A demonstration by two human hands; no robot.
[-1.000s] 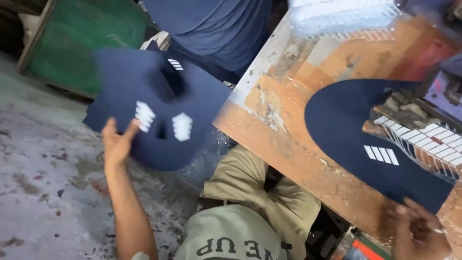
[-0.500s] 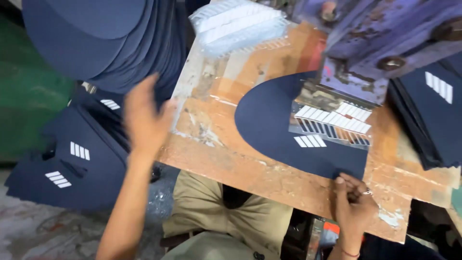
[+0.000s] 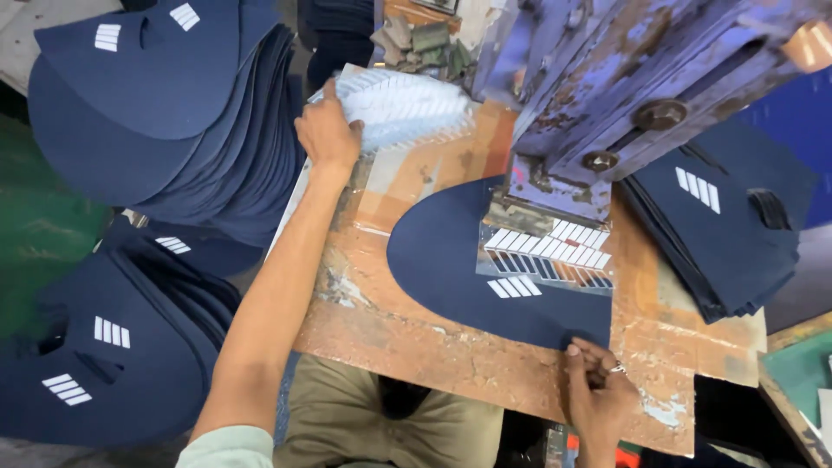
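On the worn wooden surface (image 3: 407, 347), the navy half-round fabric piece (image 3: 451, 269) lay flat with its far edge tucked under the blue metal press (image 3: 624, 95). Right hand (image 3: 598, 394) sat at the near edge of that piece, grip narrow, fingertips (image 3: 576, 351) pinched on the fabric rim; ring visible on one finger. Just beyond the right grip, toward the press: a white striped patch (image 3: 515, 287) on the fabric, and behind it the metal cutting die (image 3: 546, 251) with slanted slots, sitting on the piece directly under the press head. Left hand (image 3: 328, 130) was stretched far out across the surface, well apart from the right, grip closed over the near edge of a stack of pale blue-white chevron-cut pieces (image 3: 399, 104); thumb underneath, can't tell how tight. Left of that grip: a tall fanned stack of navy cut panels (image 3: 147, 113), white stripe marks on the top one. Nearer the body and left of the forearm, a lower pile of navy panels (image 3: 113, 347) with the same stripe marks, off the surface. Right of the right grip, past the press: another stack of navy panels (image 3: 719, 217) on the surface edge. Olive trousers (image 3: 373, 416) below the near edge.
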